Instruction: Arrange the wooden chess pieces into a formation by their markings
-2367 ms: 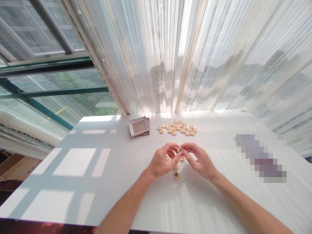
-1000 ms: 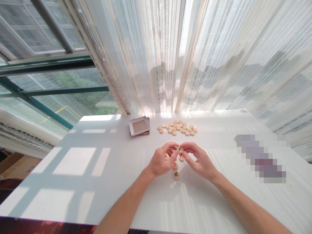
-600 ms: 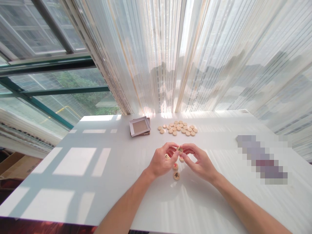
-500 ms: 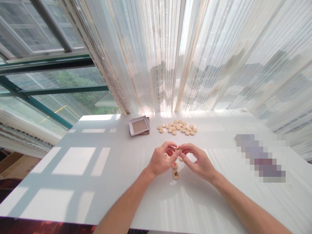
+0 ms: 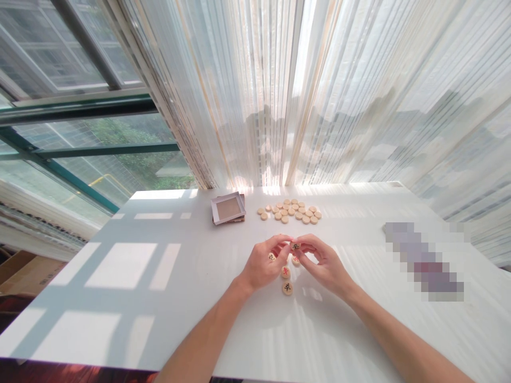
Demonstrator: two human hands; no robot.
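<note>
Between the fingertips of my two hands is a round wooden xiangqi piece [image 5: 295, 246] with a black character on its face. My left hand [image 5: 261, 264] is closed, thumb and index finger at the piece's left side. My right hand [image 5: 325, 267] pinches its right side. Below the hands, a piece with a red character [image 5: 286, 272] lies on the table, and nearer to me one with a black character [image 5: 287, 288]. Another red-marked piece [image 5: 296, 260] is partly hidden under my right thumb. A black-marked piece [image 5: 272, 257] shows within the curl of my left hand.
Several plain-faced pieces [image 5: 299, 209] lie in a loose group farther back on the white table [image 5: 179, 324]. To their left sits a shallow open box [image 5: 228, 207]. A blurred-out object [image 5: 425, 260] lies at the right. Curtains [image 5: 275, 106] hang behind the table.
My left thumb has shifted back, so the held piece's black character shows more fully. The piece has moved slightly right, and the red-marked one beneath is more exposed.
</note>
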